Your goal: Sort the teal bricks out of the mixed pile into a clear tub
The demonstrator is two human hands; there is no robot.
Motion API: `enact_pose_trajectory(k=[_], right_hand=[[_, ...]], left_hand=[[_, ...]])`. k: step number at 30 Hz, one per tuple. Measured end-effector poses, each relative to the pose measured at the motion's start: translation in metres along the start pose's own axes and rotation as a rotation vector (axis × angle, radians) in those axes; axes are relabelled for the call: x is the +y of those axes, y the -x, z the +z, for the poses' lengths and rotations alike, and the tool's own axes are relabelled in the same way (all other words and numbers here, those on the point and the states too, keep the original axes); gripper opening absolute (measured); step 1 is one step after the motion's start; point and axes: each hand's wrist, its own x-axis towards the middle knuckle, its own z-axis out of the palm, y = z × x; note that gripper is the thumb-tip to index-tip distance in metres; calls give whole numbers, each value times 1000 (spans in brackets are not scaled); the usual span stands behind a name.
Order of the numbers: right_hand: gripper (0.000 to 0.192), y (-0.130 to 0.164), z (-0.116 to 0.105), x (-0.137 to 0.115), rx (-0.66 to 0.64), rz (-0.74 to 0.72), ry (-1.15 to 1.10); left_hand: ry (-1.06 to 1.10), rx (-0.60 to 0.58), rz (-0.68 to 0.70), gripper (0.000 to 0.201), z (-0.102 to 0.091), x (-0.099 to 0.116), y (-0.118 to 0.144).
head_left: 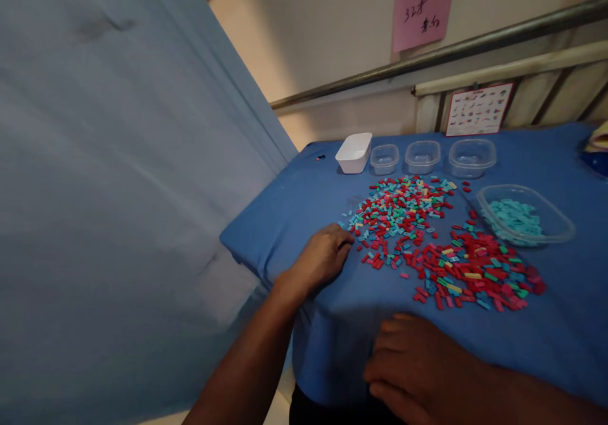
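Observation:
My left hand (323,257) rests on the blue tablecloth (304,203), fingers curled, its fingertips at the left edge of a spread of small red, teal, green and yellow bricks (403,216). Whether it holds a brick is hidden. My right hand (418,365) lies flat on the cloth near the front edge, fingers apart, empty, just below a second, mostly red heap of bricks (475,270). A clear oval tub (525,235) at the right holds teal bricks.
A white tray (354,152) and three clear tubs (422,156) line the table's far edge. A blue curtain (118,190) hangs close on the left. A pink note (424,10) and a picture chart (479,109) are behind, by metal rails.

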Motion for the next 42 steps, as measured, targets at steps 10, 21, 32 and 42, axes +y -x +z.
enact_pose_trajectory(k=[10,21,32,42], right_hand=[[18,-6,-12,-2,-108,18,41],[21,-6,-3,2,-102,8,47],[19,-5,-7,-1,-103,30,32],[17,-5,-7,0,-99,38,13]], left_hand=[[-48,42,-71,36,-32,-30,-29],[-177,-183,21,34,-29,-28,-57],[-141,-341,49,28,-43,-22,-70],[-59,-380,12,26,-47,-28,-76]])
